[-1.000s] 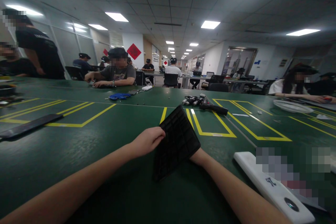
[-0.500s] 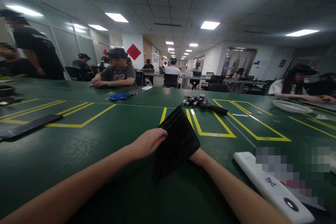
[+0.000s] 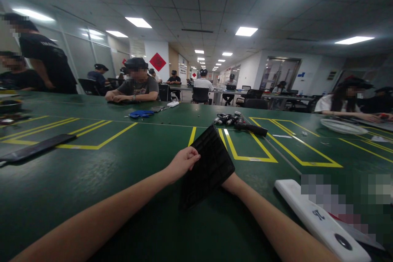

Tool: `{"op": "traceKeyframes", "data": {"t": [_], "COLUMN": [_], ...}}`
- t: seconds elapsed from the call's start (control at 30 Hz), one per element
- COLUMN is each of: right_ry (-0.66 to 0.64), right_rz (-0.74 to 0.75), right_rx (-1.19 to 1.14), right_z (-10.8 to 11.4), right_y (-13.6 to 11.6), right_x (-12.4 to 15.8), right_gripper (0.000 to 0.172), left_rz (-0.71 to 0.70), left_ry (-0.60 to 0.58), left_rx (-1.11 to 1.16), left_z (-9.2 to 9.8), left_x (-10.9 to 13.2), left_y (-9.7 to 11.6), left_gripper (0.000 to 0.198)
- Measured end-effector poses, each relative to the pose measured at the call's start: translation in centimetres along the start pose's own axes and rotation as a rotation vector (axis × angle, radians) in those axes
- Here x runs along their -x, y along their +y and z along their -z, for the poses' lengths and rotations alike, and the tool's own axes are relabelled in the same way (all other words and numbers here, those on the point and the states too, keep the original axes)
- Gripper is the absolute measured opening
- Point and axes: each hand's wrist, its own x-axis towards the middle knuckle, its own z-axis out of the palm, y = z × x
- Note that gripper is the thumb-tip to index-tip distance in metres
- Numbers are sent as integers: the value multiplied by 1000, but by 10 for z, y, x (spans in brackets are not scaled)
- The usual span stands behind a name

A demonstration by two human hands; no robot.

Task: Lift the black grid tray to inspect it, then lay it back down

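Note:
A black tray-like panel (image 3: 211, 163) with a grid of compartments is held up, tilted, over the green table (image 3: 123, 180). My right hand (image 3: 230, 183) supports it from behind at its lower right edge; the fingers are hidden by the panel. In front of the panel's left side is my left hand (image 3: 186, 161), its fingers curled and pinched together by the compartments. Whatever may be between those fingertips is too small to make out.
Cables and a black handle-shaped item (image 3: 251, 129) lie beyond the panel. A white numbered device (image 3: 319, 217) is at the right, a dark flat object (image 3: 39, 147) at the left. Blue gloves (image 3: 141, 114) lie farther back, near a seated person (image 3: 138, 82). Yellow tape marks the table.
My left hand has shifted slightly right and across the panel, its fingers more curled. The panel and my right hand have barely moved.

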Motion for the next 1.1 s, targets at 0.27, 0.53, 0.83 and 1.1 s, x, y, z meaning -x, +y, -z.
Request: {"op": "traceKeyframes", "data": {"t": [0.27, 0.53, 0.83, 1.1], "right_ry": [-29, -32, 17, -3], "right_rz": [41, 20, -66, -31], "right_rx": [12, 30, 57, 53], "right_z": [2, 4, 1, -1], "right_y": [1, -7, 3, 7], "right_x": [0, -1, 3, 2], "right_gripper": [38, 29, 33, 32], "left_rz": [0, -58, -120, -169], "left_ry": [-121, 3, 37, -61], "left_rx": [-79, -433, -683, -519], "left_z": [13, 12, 6, 15], "left_x": [3, 5, 8, 7], "left_y": [-4, 1, 5, 5], "left_gripper": [19, 32, 39, 20]}}
